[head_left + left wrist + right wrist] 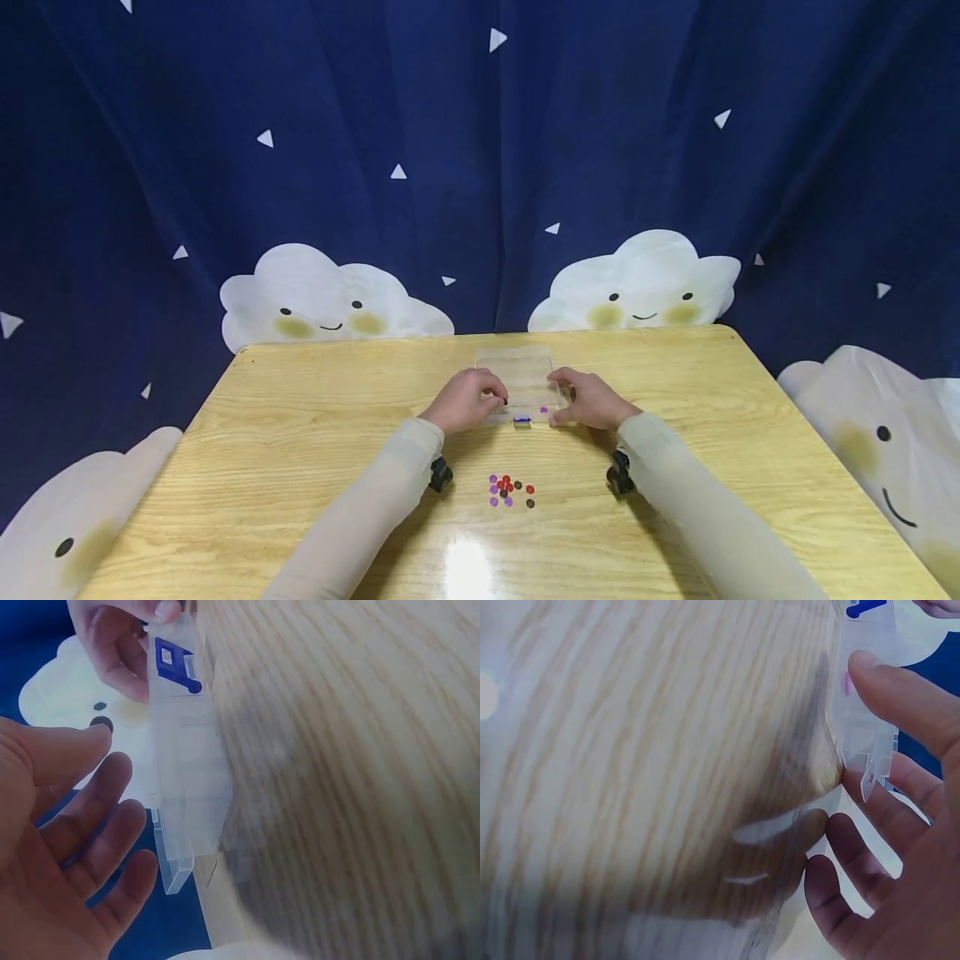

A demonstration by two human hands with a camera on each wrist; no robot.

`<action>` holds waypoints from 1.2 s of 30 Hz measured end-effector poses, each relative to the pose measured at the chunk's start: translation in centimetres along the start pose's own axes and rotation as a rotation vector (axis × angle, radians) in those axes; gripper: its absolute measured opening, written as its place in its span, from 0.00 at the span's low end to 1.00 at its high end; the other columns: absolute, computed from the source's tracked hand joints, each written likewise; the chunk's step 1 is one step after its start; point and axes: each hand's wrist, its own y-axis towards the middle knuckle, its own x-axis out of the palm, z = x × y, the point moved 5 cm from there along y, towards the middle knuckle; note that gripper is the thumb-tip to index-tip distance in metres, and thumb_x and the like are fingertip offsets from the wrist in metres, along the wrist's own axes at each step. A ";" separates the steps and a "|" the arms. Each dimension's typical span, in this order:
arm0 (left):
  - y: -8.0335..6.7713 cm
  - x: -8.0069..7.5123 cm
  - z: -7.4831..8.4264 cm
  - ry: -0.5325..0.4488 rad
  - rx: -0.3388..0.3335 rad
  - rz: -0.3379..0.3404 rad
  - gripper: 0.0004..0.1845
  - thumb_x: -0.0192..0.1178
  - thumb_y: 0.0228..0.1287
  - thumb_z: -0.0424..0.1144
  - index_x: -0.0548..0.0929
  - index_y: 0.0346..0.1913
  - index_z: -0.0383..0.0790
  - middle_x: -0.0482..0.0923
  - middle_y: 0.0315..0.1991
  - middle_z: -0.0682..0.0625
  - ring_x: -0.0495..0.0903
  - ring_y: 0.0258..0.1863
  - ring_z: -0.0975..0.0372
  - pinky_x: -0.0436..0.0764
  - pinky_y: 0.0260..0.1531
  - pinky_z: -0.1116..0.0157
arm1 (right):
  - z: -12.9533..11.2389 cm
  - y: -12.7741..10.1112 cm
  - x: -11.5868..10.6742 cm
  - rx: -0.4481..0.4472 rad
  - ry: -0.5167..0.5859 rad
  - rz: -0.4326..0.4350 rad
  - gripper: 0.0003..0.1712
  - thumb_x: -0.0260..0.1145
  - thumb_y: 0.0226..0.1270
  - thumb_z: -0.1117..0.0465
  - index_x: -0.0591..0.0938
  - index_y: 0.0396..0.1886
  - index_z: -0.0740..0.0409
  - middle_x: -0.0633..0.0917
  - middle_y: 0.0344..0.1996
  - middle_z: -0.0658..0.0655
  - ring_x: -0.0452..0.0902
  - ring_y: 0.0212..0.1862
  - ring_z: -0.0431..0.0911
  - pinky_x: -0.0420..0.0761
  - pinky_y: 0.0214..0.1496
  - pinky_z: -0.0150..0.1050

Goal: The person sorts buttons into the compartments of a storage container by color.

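A clear plastic box (525, 397) lies on the table with its transparent lid (513, 358) folded back behind it. Its blue latch (174, 666) is at the front side. My left hand (463, 402) is over the box's left part, pinching a small dark bead (101, 722) by the thumb tip; its other fingers are spread loosely. With thumb in front and fingers round the side, my right hand (592, 402) holds the box's right end. A purple bead (543, 409) shows inside the box, near the right thumb.
Several loose beads in purple, red (530, 489) and dark brown (530, 503) lie on the wooden table (337, 417), nearer me than the box. A dark blue curtain (450, 125) with clouds hangs behind the table's back edge.
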 end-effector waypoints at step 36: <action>0.3 0.7 -0.8 0.042 -0.007 -0.009 0.06 0.63 0.65 0.34 0.90 0.35 0.45 0.86 0.36 0.53 0.81 0.39 0.63 0.82 0.46 0.64 | -0.2 -0.2 -0.1 0.015 0.008 -0.015 0.43 0.78 0.54 0.55 0.70 0.69 0.54 0.75 0.66 0.66 0.73 0.64 0.61 0.74 0.65 0.57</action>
